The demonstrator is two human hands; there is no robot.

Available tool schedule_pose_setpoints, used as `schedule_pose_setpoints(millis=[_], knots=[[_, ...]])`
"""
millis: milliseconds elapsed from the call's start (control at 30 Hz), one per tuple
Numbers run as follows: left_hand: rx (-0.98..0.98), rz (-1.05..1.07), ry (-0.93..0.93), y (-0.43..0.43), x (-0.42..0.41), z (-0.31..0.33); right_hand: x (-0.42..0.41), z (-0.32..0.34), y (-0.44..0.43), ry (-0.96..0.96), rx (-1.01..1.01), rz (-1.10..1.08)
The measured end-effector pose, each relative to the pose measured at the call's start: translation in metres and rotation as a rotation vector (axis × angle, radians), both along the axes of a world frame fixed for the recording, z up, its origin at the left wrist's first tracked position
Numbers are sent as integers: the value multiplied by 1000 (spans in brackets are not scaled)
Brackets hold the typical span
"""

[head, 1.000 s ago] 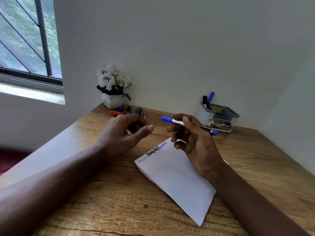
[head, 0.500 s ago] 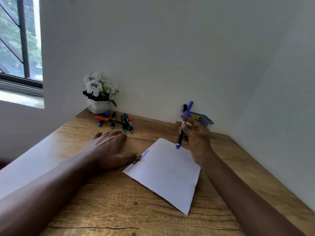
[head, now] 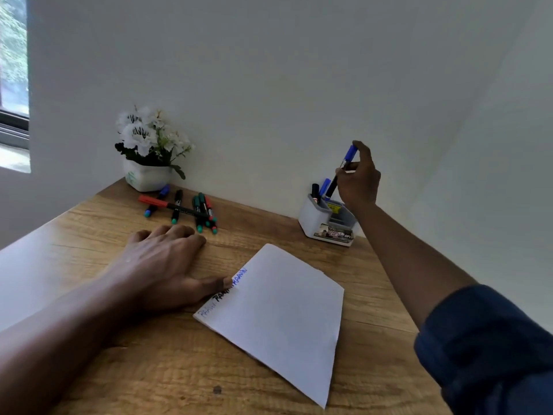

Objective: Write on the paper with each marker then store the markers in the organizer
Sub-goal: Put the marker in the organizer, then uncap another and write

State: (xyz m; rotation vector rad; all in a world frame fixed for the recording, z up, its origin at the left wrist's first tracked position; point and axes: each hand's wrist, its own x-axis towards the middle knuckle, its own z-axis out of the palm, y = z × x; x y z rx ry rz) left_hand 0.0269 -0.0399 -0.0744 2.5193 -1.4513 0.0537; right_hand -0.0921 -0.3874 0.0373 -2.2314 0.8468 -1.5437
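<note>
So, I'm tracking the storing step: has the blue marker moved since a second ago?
Yes. The right hand has carried the blue marker from above the paper to just over the organizer.

Behind the right hand point(head: 359, 187) the forearm point(head: 401, 250) is bare; well back from the wrist starts a dark blue sleeve point(head: 484, 342) (its edge bunched into soft folds). Behind the left hand point(head: 161, 265) the arm point(head: 68, 324) is bare as far as it shows.

White paper point(head: 278, 319), blue-capped marker point(head: 344, 166), grey organizer point(head: 327, 220), wood-grain table point(head: 374, 280)
</note>
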Motion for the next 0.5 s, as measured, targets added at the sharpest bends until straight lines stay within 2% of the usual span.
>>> schedule_pose_setpoints(millis=[133, 400, 500], knots=[[-10, -2, -14, -1, 0, -1, 11, -14, -14, 129, -22, -59], [25, 0, 23, -3, 6, -1, 16, -47, -31, 305, 97, -134], [16, 4, 16, -2, 6, -1, 19, -54, -32, 310, 119, -161]])
